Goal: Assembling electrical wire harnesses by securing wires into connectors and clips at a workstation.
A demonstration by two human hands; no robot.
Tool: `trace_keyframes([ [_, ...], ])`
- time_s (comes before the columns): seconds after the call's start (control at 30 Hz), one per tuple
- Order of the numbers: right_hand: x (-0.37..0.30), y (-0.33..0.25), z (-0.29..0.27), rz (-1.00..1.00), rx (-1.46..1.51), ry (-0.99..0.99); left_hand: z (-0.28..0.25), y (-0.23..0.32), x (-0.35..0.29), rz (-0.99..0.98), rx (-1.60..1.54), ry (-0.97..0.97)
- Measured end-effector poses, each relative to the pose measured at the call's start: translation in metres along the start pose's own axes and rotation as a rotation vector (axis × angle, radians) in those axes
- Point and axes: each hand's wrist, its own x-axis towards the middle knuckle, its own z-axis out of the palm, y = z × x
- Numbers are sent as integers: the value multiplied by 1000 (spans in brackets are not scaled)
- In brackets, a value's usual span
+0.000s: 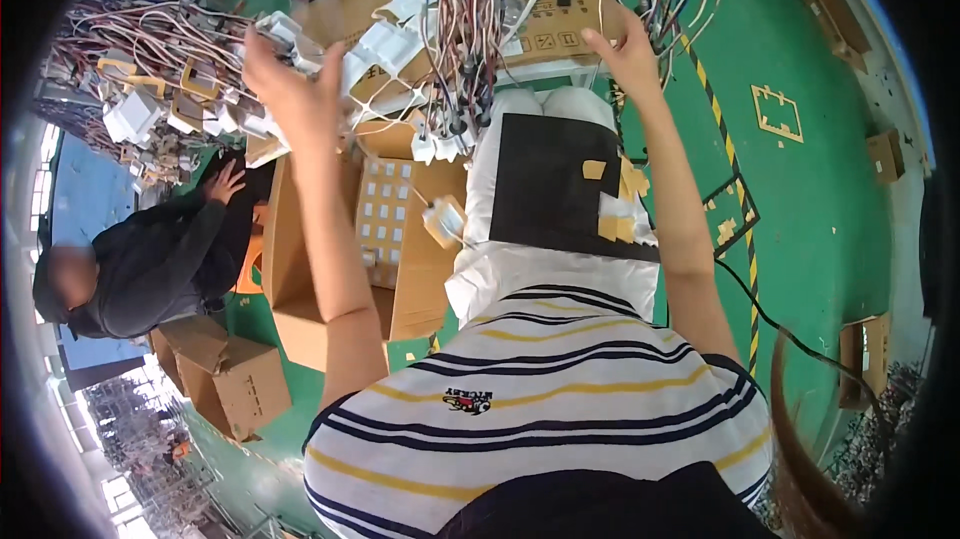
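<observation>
My left hand (pixel 295 94) is raised at the upper left, thumb and fingers spread wide. Just beyond it are small white plastic housings (pixel 282 31) and a bundle of brown, white and red wires (pixel 150 29). My right hand (pixel 632 54) is up at the far right of the bench, thumb and forefinger apart beside a thin pale wire; the other fingers are partly curled. Between the hands hangs another wire bundle (pixel 465 29) with white connectors (pixel 440 142) at its lower ends. White box-shaped parts (pixel 388 47) lie on a flattened cardboard sheet (pixel 555 39).
An open carton (pixel 300 309) at my left holds rows of small white-and-tan pieces (pixel 385 204). A black pad (pixel 560 179) with tan scraps covers my lap. At left a person in dark clothes (pixel 160 269) sits near another carton (pixel 240 389). A black cable (pixel 790 334) crosses the green floor.
</observation>
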Motion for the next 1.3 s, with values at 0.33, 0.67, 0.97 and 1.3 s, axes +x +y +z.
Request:
trace_keyframes([
  [0.33, -6, -103, -39, 552, 780, -272, 37, 156, -119, -606, -1555, -937],
  [0.67, -19, -14, -121, 649, 472, 57, -29, 72, -159, -865, -757, -1358],
  [0.97, -113, -128, -7, 157, 148, -778, 12, 131, -177, -302, -711, -868],
  [1.3, -96, -108, -22, 371, 323, -581, 49, 6, -101, -766, -596, -567],
])
